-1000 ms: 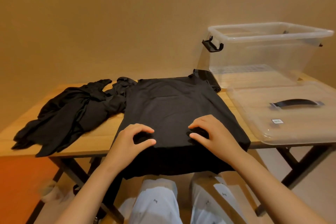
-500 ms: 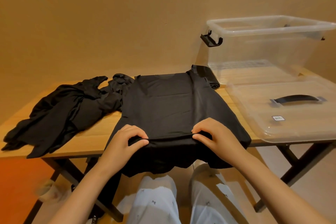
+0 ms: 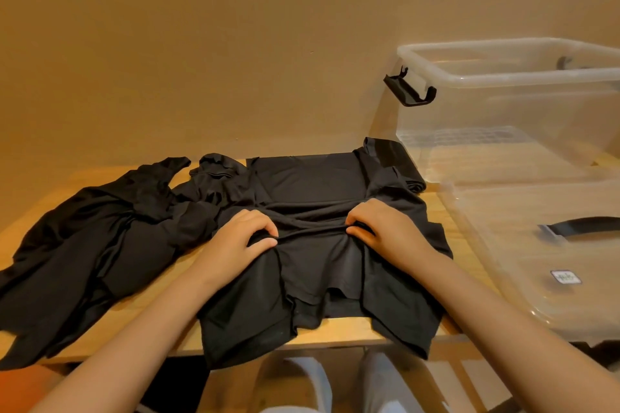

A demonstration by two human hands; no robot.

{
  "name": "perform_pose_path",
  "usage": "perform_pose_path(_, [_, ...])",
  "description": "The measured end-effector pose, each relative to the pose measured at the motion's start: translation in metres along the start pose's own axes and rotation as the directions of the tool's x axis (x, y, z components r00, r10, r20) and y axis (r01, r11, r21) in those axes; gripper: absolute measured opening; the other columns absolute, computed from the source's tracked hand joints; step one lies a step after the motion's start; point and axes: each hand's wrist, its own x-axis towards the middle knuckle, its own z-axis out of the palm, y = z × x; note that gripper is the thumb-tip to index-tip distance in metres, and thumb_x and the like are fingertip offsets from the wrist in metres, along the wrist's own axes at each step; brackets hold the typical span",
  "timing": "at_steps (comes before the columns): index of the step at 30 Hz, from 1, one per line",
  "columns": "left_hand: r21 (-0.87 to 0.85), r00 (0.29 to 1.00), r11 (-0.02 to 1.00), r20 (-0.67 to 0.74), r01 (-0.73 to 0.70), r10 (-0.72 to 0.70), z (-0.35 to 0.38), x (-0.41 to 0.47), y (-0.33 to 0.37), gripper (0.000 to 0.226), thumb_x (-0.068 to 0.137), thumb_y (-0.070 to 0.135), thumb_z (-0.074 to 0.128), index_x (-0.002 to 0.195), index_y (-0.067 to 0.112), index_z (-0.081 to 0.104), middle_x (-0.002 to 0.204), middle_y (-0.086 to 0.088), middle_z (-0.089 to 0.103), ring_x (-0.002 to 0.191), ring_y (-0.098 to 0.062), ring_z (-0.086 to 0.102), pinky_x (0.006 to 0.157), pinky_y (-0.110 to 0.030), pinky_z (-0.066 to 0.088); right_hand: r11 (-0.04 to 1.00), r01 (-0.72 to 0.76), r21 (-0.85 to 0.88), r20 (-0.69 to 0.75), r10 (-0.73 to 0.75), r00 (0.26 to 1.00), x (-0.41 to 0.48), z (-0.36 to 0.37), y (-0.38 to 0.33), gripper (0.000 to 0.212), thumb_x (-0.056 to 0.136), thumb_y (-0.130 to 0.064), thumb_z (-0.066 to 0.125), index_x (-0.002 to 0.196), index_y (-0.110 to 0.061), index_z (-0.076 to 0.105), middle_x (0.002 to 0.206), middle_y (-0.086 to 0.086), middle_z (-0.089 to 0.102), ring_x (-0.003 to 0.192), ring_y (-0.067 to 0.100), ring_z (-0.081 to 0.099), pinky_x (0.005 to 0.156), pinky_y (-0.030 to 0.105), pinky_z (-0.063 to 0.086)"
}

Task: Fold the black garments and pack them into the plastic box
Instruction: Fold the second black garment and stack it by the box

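A black garment (image 3: 308,178) is spread mid-desk (image 3: 342,334), its long axis running from the near edge toward the wall and its near hem draped over that edge. A crosswise ridge of its cloth is pinched by the left hand (image 3: 235,238) and the right hand (image 3: 385,228), fingers curled. A heap (image 3: 100,238) of black clothes is seen at left, a clear box (image 3: 503,104) and lid (image 3: 536,278) at right.
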Motion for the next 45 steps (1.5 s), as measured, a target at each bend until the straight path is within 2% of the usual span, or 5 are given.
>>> perform_pose_path(12, [-0.155, 0.994, 0.988, -0.11, 0.0, -0.017, -0.006, -0.046, 0.032, 0.019, 0.081, 0.04, 0.071, 0.098, 0.036, 0.063, 0.107, 0.023, 0.06, 0.113, -0.001, 0.052, 0.095, -0.008, 0.035, 0.939, -0.114, 0.325, 0.046, 0.105, 0.993, -0.05, -0.034, -0.029, 0.035, 0.086, -0.048, 0.058, 0.117, -0.034, 0.061, 0.121, -0.032, 0.049, 0.12, -0.013, 0.041, 0.096, 0.001, 0.03])
perform_pose_path(24, [-0.178, 0.99, 0.981, -0.103, 0.075, -0.094, 0.0, -0.121, 0.055, 0.039, 0.065, 0.063, 0.068, 0.099, 0.044, 0.066, 0.112, 0.024, 0.06, 0.113, 0.001, 0.053, 0.093, -0.013, 0.04, 0.977, -0.097, 0.19, 0.135, 0.072, 0.988, -0.125, -0.026, -0.051, 0.067, 0.08, -0.058, 0.061, 0.141, -0.043, 0.036, 0.147, -0.035, 0.019, 0.135, -0.016, 0.015, 0.107, 0.008, 0.02])
perform_pose_path(29, [-0.095, 0.99, 0.99, -0.083, 0.105, -0.114, 0.003, -0.141, 0.055, 0.049, 0.06, 0.067, 0.067, 0.104, 0.049, 0.059, 0.112, 0.028, 0.05, 0.114, 0.005, 0.044, 0.089, -0.017, 0.037, 0.982, -0.096, 0.165, 0.079, 0.084, 0.993, -0.141, -0.026, -0.044, 0.062, 0.075, -0.058, 0.066, 0.129, -0.036, 0.047, 0.126, -0.025, 0.043, 0.119, -0.009, 0.038, 0.095, 0.007, 0.033])
perform_pose_path(35, [0.016, 0.981, 0.991, -0.142, 0.136, -0.133, 0.004, -0.16, 0.038, 0.052, 0.062, 0.047, 0.081, 0.105, 0.044, 0.052, 0.115, 0.031, 0.045, 0.118, 0.007, 0.037, 0.09, -0.021, 0.036, 0.986, -0.125, 0.111, -0.053, 0.131, 0.99, -0.162, -0.032, -0.02, 0.048, 0.069, -0.036, 0.079, 0.112, -0.024, 0.058, 0.11, -0.011, 0.053, 0.103, 0.004, 0.048, 0.084, 0.023, 0.047])
perform_pose_path(45, [-0.045, 0.963, 0.985, -0.207, 0.166, -0.172, -0.01, -0.167, 0.035, 0.039, 0.074, 0.015, 0.08, 0.101, 0.037, 0.062, 0.111, 0.026, 0.055, 0.114, 0.005, 0.047, 0.095, -0.003, 0.03, 0.982, -0.106, 0.158, -0.075, 0.119, 0.99, -0.178, -0.036, -0.004, 0.033, 0.078, -0.008, 0.074, 0.106, -0.024, 0.068, 0.116, -0.015, 0.055, 0.12, -0.025, 0.032, 0.088, 0.011, 0.033])
